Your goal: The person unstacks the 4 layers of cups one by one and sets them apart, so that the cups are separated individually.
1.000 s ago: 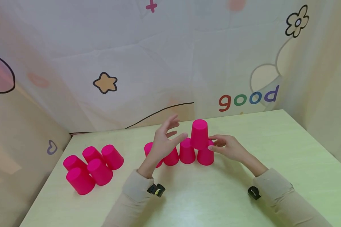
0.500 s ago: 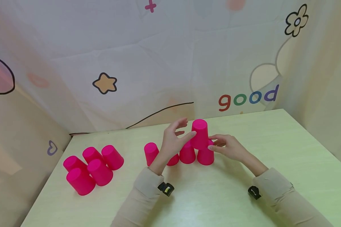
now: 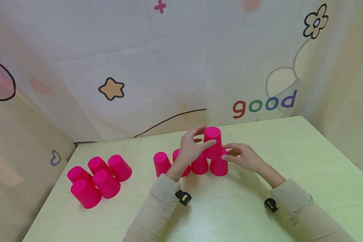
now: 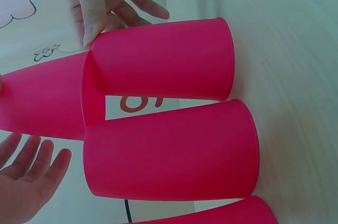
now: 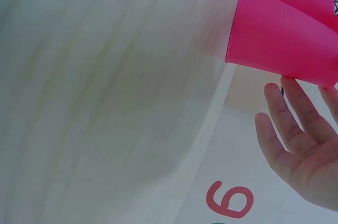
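An upside-down pink cup (image 3: 212, 148) sits on top of two others, bridging the rightmost cup (image 3: 219, 166) and the cup beside it (image 3: 199, 165). My left hand (image 3: 191, 148) reaches around the upper cup from the left; its thumb lies across the front. In the left wrist view, the spread fingers (image 4: 55, 168) stay just off the upper cup's side (image 4: 42, 97). My right hand (image 3: 245, 156) is at the right of the rightmost cup, thumb and fingertips touching it near its top. The right wrist view shows those fingers (image 5: 303, 113) fairly straight, alongside the cup wall (image 5: 285, 39).
Two more pink cups continue the row leftward: an outer cup (image 3: 161, 163) and an inner cup (image 3: 176, 154), partly behind my left wrist. Several upside-down cups form a group (image 3: 106, 183) on the left of the pale table (image 3: 224, 211). A printed cloth (image 3: 169, 67) hangs behind.
My left hand has moved right, from beside the upper cup to around it, with the thumb now overlapping its front. The right hand and the cups have stayed in place.
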The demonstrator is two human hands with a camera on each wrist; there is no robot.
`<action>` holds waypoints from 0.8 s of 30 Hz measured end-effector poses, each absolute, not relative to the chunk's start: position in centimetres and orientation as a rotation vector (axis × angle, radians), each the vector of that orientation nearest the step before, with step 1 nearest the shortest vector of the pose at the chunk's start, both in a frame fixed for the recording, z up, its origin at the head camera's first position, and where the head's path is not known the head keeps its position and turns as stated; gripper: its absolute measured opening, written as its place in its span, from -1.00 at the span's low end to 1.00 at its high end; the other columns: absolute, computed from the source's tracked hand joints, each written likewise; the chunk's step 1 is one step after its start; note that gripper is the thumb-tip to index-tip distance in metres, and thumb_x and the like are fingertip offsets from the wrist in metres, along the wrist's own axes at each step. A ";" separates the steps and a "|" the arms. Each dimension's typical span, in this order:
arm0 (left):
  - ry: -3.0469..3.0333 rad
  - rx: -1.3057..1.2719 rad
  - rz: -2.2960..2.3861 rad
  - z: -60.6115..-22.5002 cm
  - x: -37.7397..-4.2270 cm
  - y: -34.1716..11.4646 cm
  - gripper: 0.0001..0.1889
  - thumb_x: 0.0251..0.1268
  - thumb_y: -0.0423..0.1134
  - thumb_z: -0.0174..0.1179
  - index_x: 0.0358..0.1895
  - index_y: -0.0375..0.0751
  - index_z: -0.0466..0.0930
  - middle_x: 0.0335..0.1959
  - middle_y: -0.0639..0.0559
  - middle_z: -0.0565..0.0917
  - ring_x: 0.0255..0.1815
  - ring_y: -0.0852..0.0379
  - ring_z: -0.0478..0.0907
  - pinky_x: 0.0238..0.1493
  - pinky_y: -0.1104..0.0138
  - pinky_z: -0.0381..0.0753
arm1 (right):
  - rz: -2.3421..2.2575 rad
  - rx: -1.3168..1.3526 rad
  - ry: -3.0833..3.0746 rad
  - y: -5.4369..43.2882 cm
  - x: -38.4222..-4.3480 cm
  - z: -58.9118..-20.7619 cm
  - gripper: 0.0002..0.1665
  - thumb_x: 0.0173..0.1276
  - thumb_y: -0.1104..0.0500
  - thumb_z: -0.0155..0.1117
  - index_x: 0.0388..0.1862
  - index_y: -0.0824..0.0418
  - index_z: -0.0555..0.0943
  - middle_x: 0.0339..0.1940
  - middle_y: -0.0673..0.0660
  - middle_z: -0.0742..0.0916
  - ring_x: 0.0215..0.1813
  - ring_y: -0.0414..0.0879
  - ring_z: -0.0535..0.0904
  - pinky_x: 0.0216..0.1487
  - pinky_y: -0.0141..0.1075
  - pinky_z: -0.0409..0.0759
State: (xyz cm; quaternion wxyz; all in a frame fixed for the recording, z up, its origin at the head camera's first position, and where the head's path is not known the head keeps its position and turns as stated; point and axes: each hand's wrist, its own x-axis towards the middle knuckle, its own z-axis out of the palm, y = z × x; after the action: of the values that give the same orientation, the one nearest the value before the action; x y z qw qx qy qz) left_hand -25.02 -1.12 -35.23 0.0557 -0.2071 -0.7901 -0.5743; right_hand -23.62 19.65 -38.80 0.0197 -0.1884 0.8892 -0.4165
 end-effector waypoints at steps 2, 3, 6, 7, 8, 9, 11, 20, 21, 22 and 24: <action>-2.406 -0.646 -1.744 -35.2 -25.1 -1.0 -0.40 0.03 -0.17 0.33 0.21 -0.13 0.38 0.07 0.03 0.50 0.05 0.11 0.43 -0.05 0.33 0.51 | -1.290 -0.585 2.759 19.6 -23.6 -38.8 -0.45 0.19 0.12 0.29 0.14 0.32 0.46 -0.03 0.26 0.61 -0.10 0.10 0.57 -0.19 -0.17 0.60; -2.411 -0.654 -1.745 -35.3 -25.2 -0.9 -0.39 0.02 -0.17 0.33 0.21 -0.12 0.38 0.06 0.04 0.51 0.05 0.12 0.44 -0.05 0.34 0.51 | -1.289 -0.586 2.759 19.6 -23.6 -38.8 -0.45 0.19 0.12 0.29 0.14 0.32 0.46 -0.03 0.27 0.61 -0.10 0.11 0.57 -0.19 -0.17 0.60; -2.421 -0.680 -1.745 -35.3 -25.2 -0.8 -0.41 0.04 -0.18 0.32 0.20 -0.10 0.38 0.03 0.05 0.52 0.03 0.13 0.44 -0.07 0.34 0.52 | -1.289 -0.592 2.761 19.6 -23.6 -38.7 -0.46 0.20 0.12 0.28 0.13 0.32 0.46 -0.03 0.27 0.61 -0.10 0.11 0.57 -0.19 -0.16 0.60; -2.425 -0.686 -1.744 -35.3 -25.3 -0.8 -0.42 0.04 -0.18 0.32 0.20 -0.10 0.39 0.02 0.05 0.52 0.03 0.13 0.44 -0.07 0.34 0.52 | -1.289 -0.592 2.762 19.6 -23.6 -38.7 -0.46 0.20 0.12 0.28 0.13 0.32 0.46 -0.03 0.27 0.61 -0.10 0.11 0.57 -0.19 -0.16 0.60; -2.427 -0.690 -1.742 -35.4 -25.3 -0.8 -0.42 0.04 -0.18 0.32 0.19 -0.09 0.39 0.02 0.05 0.52 0.02 0.13 0.45 -0.07 0.33 0.52 | -1.291 -0.594 2.760 19.6 -23.7 -38.7 -0.46 0.19 0.12 0.29 0.13 0.32 0.46 -0.03 0.27 0.61 -0.10 0.11 0.57 -0.19 -0.16 0.60; -2.430 -0.696 -1.739 -35.4 -25.3 -0.8 -0.43 0.04 -0.18 0.32 0.19 -0.10 0.39 0.02 0.05 0.52 0.02 0.13 0.45 -0.06 0.32 0.52 | -1.291 -0.595 2.760 19.6 -23.7 -38.7 -0.46 0.19 0.12 0.29 0.13 0.32 0.46 -0.03 0.27 0.61 -0.09 0.11 0.57 -0.19 -0.16 0.60; -2.429 -0.705 -1.736 -35.4 -25.3 -0.8 -0.43 0.05 -0.19 0.32 0.19 -0.10 0.39 0.01 0.05 0.52 0.02 0.13 0.45 -0.05 0.31 0.52 | -1.291 -0.591 2.757 19.6 -23.7 -38.8 -0.46 0.20 0.12 0.29 0.13 0.31 0.46 -0.03 0.26 0.61 -0.10 0.11 0.57 -0.19 -0.17 0.60; -2.414 -0.713 -1.748 -35.0 -24.9 -1.1 -0.43 0.06 -0.19 0.31 0.20 -0.09 0.38 0.03 0.02 0.52 0.03 0.10 0.45 -0.03 0.27 0.51 | -1.297 -0.577 2.750 19.6 -23.7 -38.6 -0.45 0.20 0.11 0.28 0.14 0.31 0.46 -0.02 0.27 0.60 -0.10 0.11 0.57 -0.22 -0.19 0.61; -2.409 -0.716 -1.754 -35.0 -24.8 -1.2 -0.43 0.05 -0.20 0.31 0.20 -0.09 0.38 0.03 0.01 0.52 0.04 0.08 0.45 -0.02 0.26 0.51 | -1.298 -0.574 2.747 19.6 -23.7 -38.6 -0.45 0.20 0.10 0.28 0.15 0.30 0.46 -0.02 0.27 0.60 -0.10 0.11 0.57 -0.22 -0.19 0.61; -2.405 -0.717 -1.758 -34.9 -24.7 -1.3 -0.42 0.05 -0.21 0.32 0.20 -0.10 0.38 0.04 0.00 0.52 0.04 0.07 0.45 -0.02 0.24 0.51 | -1.300 -0.574 2.744 19.6 -23.7 -38.6 -0.45 0.20 0.11 0.28 0.15 0.30 0.46 -0.02 0.27 0.60 -0.10 0.11 0.57 -0.22 -0.19 0.61; -2.405 -0.715 -1.757 -34.4 -24.2 -1.5 -0.43 0.05 -0.25 0.31 0.20 -0.16 0.38 0.04 -0.05 0.52 0.04 0.03 0.45 -0.01 0.23 0.50 | -1.299 -0.570 2.741 19.6 -23.7 -38.7 -0.45 0.20 0.11 0.28 0.15 0.29 0.46 -0.02 0.26 0.61 -0.10 0.10 0.57 -0.22 -0.20 0.61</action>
State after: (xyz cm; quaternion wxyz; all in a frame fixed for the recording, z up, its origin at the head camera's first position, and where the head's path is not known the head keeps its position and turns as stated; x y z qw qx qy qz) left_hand -24.18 -1.49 -34.37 0.0394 -0.2332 -0.7846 -0.5731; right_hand -23.68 19.60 -38.70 0.0276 -0.1845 0.8878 -0.4207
